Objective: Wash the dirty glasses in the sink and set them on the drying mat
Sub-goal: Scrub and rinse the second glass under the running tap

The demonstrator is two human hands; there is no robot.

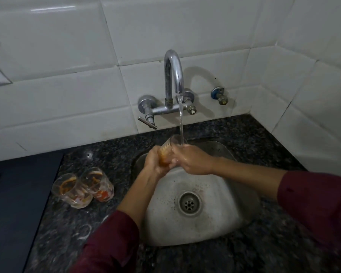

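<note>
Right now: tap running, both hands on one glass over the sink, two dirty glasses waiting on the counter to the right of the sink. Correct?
Wrong on the side. The head view shows the two dirty glasses on the counter to the left of the sink, not the right. The rest holds: the tap is running, and the left hand and right hand both hold one glass over the sink.

I see a dark speckled stone table point(264, 138) running along the white tiled wall point(67, 95). A steel sink point(215, 223) is set into it, with its drain point(189, 203) near the middle of the bowl. Left of the sink, two dirty glasses stand directly on the stone: a left glass point(71, 191) and a right glass point(97, 183), touching each other, both streaked with orange residue. Further left a dark blue mat point(14, 203) lies along the table's edge, just beside the glasses.
</note>
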